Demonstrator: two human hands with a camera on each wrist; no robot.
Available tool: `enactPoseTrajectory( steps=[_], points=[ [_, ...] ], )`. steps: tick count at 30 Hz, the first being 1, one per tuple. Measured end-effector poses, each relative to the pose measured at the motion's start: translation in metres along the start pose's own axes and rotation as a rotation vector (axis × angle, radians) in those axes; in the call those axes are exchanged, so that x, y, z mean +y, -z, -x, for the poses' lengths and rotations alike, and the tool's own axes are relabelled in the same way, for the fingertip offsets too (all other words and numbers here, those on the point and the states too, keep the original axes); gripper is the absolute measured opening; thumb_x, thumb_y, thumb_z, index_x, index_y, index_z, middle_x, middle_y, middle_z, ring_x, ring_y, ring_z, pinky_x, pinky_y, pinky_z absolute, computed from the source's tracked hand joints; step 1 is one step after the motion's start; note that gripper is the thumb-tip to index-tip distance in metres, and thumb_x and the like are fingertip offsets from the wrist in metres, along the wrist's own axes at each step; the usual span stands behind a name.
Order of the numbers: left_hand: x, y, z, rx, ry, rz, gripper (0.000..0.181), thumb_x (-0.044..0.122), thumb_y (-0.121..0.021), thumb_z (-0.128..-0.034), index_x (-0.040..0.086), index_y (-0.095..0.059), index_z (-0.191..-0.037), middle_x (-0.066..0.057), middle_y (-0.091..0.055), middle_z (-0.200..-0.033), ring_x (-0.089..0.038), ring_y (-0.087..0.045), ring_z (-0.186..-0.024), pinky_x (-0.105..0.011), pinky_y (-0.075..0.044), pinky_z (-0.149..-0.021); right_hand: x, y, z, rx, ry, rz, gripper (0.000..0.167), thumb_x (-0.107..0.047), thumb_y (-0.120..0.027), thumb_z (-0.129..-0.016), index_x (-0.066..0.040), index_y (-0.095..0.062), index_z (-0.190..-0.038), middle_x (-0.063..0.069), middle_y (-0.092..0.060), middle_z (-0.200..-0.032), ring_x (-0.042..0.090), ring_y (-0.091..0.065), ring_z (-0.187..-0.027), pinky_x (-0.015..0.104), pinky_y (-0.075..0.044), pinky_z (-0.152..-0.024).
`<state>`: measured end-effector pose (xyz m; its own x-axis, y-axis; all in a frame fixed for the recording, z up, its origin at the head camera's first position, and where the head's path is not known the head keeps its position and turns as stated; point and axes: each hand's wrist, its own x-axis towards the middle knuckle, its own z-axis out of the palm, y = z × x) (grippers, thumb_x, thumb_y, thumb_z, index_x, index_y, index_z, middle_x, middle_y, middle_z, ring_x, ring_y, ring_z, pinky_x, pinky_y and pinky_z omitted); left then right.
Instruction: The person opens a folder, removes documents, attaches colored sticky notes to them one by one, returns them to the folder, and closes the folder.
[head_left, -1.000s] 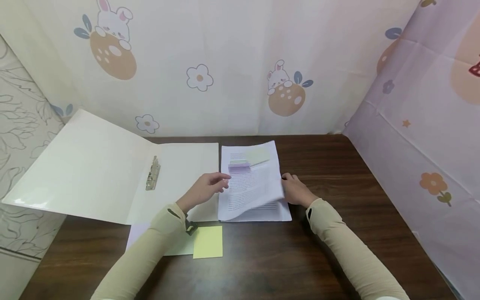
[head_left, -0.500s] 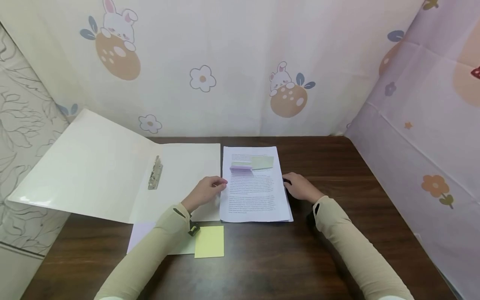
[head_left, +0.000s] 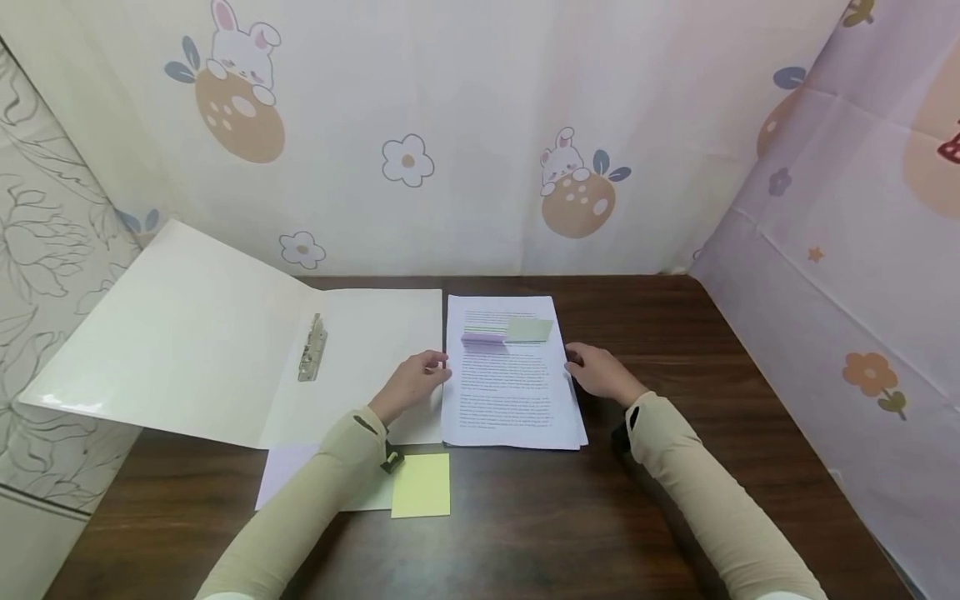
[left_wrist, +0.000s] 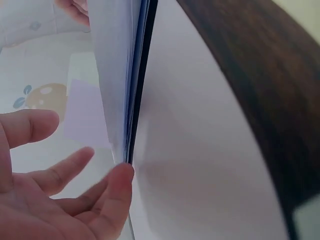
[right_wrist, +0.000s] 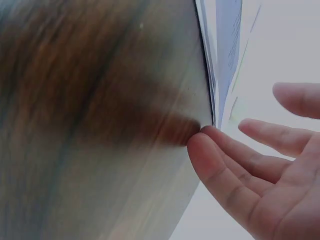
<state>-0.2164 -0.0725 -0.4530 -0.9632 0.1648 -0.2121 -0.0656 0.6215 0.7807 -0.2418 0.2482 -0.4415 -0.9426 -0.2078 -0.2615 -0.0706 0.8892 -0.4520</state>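
A stack of printed sheets [head_left: 506, 408] lies on the dark wooden table. A purple sticky note [head_left: 483, 339] and a pale green sticky note [head_left: 529, 330] stand up a little from its top page. My left hand [head_left: 411, 385] is at the stack's left edge; in the left wrist view a fingertip [left_wrist: 122, 175] meets the sheets' edge while thumb and index finger stay apart. On the opposite side my right hand [head_left: 600, 373] touches the right edge with its lower fingertips, its fingers loosely extended in the right wrist view. Neither hand grips the sheets.
Left of the stack, a white binder [head_left: 168, 342] lies open with a metal clip [head_left: 312, 348] along its spine. In front are a yellow sticky pad [head_left: 421, 487], a green one [head_left: 371, 498] and a purple one [head_left: 285, 472], partly covered by the left arm. A patterned curtain [head_left: 465, 208] hangs behind.
The upper sheets, curled up at the lower right a second ago, now lie flat on the stack. My left hand has come down to the left edge; the right has stayed beside the right edge.
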Motion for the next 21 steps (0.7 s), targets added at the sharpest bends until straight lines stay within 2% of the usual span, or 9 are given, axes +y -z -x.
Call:
enactPoseTrajectory(
  steps=[4,9,16,21],
  points=[
    [0.001,-0.004,-0.003,-0.019,0.035,-0.009,0.050,0.028,-0.058,-0.0950,0.006,-0.050,-0.139,-0.022,-0.054,-0.139,-0.037,-0.052,-0.128,-0.051,-0.045,-0.103,-0.004,-0.001,0.001,-0.020,0.012,-0.013,0.053,-0.021,-0.051,-0.100,0.005,-0.038,-0.145,0.028,-0.055,-0.132,0.034,-0.056,-0.110,0.051,-0.047,-0.095],
    [0.006,-0.006,-0.004,-0.035,0.024,-0.026,0.053,0.027,-0.058,-0.0947,0.003,-0.047,-0.140,-0.022,-0.054,-0.139,-0.037,-0.053,-0.128,-0.050,-0.044,-0.104,-0.010,-0.002,0.002,-0.042,0.007,-0.031,0.058,-0.025,-0.052,-0.099,0.004,-0.035,-0.147,0.030,-0.052,-0.136,0.036,-0.056,-0.115,0.052,-0.047,-0.096],
    [0.011,-0.009,-0.008,-0.017,0.037,-0.043,0.056,0.029,-0.058,-0.0949,0.002,-0.044,-0.142,-0.024,-0.054,-0.136,-0.037,-0.052,-0.128,-0.050,-0.042,-0.106,-0.013,-0.003,0.001,-0.052,0.026,-0.046,0.059,-0.028,-0.053,-0.099,0.002,-0.035,-0.147,0.030,-0.053,-0.133,0.036,-0.057,-0.113,0.051,-0.049,-0.093],
    [0.013,-0.009,-0.010,-0.004,0.071,0.002,0.062,0.026,-0.060,-0.0936,-0.001,-0.038,-0.145,-0.025,-0.055,-0.133,-0.036,-0.055,-0.123,-0.048,-0.045,-0.102,-0.012,-0.003,0.001,-0.047,0.025,-0.068,0.059,-0.028,-0.053,-0.099,0.002,-0.035,-0.147,0.030,-0.053,-0.132,0.037,-0.057,-0.113,0.051,-0.049,-0.092]
  ],
)
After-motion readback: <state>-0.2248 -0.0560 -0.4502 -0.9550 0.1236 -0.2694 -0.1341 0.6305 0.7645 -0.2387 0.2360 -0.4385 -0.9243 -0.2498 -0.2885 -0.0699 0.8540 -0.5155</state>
